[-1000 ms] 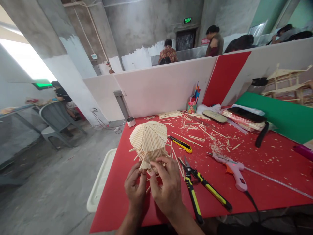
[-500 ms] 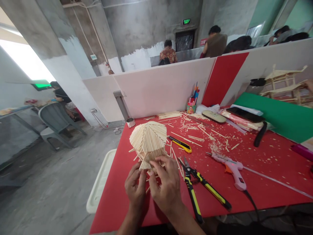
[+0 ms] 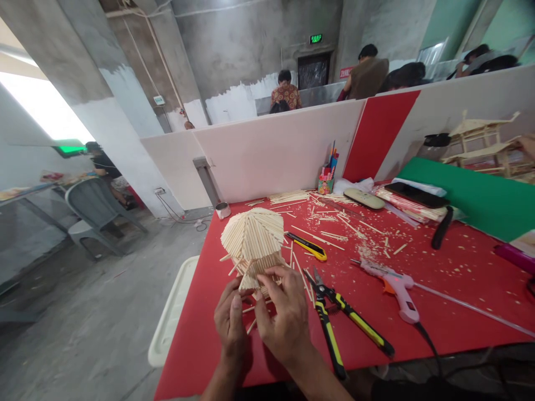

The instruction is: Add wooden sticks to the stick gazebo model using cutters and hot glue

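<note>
A small model pavilion (image 3: pixel 252 236) built of thin wooden sticks stands near the table's left edge, its ridged roof fanning out over a lower tier. My left hand (image 3: pixel 231 320) is closed on the near side of the model, thumb beside a small triangular stick panel (image 3: pixel 249 280). From the right, my right hand (image 3: pixel 286 312) pinches the model's lower roof edge next to that panel. The fingers hide most of the model's lower part. Right of my right hand lie pruning shears (image 3: pixel 334 303) with black and yellow handles, blades spread, and a yellow utility knife (image 3: pixel 309 247).
On the red table (image 3: pixel 192 345) lie a pink hot glue gun (image 3: pixel 395 284) with its cord, loose sticks (image 3: pixel 333 236) and scraps, a glasses case (image 3: pixel 363 198) and a pen holder (image 3: pixel 326 182). A white partition (image 3: pixel 271 156) stands behind. People sit beyond it.
My left thumb has shifted slightly and straightened near the small panel. My right hand keeps its pinch on the model. The view has moved a little.
</note>
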A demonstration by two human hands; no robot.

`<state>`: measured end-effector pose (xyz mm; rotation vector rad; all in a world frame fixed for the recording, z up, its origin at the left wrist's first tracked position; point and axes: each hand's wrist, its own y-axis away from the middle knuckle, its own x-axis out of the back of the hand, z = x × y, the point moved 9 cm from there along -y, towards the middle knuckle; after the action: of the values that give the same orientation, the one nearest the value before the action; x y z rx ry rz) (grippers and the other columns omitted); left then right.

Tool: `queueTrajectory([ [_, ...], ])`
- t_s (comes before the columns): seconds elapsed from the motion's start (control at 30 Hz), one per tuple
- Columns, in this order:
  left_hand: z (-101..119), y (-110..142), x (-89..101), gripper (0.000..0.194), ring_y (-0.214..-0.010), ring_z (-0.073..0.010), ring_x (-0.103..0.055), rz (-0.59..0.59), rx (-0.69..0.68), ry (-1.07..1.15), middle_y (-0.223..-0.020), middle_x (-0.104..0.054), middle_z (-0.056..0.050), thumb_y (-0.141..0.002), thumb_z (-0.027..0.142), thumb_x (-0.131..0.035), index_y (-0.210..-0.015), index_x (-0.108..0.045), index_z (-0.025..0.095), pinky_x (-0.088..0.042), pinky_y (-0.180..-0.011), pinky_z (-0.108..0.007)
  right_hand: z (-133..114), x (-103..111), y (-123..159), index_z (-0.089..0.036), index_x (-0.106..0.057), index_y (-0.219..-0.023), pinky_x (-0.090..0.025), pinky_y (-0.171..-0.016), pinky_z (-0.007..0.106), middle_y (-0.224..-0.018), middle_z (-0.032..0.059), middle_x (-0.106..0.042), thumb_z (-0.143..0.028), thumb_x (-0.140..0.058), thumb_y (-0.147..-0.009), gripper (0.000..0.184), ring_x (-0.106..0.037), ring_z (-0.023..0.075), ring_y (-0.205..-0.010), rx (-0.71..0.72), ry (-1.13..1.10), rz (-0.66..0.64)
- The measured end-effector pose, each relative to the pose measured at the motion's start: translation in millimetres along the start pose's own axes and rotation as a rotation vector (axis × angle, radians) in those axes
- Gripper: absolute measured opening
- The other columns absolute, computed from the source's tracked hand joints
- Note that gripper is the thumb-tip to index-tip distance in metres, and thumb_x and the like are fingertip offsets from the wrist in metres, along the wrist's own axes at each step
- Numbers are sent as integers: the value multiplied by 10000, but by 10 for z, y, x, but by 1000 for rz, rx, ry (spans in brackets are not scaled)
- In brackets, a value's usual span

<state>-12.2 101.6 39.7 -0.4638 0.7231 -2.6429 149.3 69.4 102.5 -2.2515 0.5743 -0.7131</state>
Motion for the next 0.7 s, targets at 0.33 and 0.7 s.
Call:
queueTrajectory([
  [0.33, -134, 9, -23, 395, -1076, -271, -578, -4, 103, 71, -962, -690, -118, -884, 406, -437, -738, -730, 187, -510, -831, -373, 9, -4, 1, -203, -604, -1073, -467, -875, 414, -1062, 86, -536, -146, -504, -779, 316, -495, 225, -1046, -5, 12, -8],
  [0.7, -111, -5, -25, 376, -1041, -263, -598, -21, 77, 71, -950, -700, -102, -889, 382, -444, -737, -734, 197, -504, -832, -365, 2, -8, -1, -201, -596, -1081, -457, -873, 408, -1067, 87, -526, -137, -506, -784, 317, -480, 225, -1042, -9, -13, -12],
])
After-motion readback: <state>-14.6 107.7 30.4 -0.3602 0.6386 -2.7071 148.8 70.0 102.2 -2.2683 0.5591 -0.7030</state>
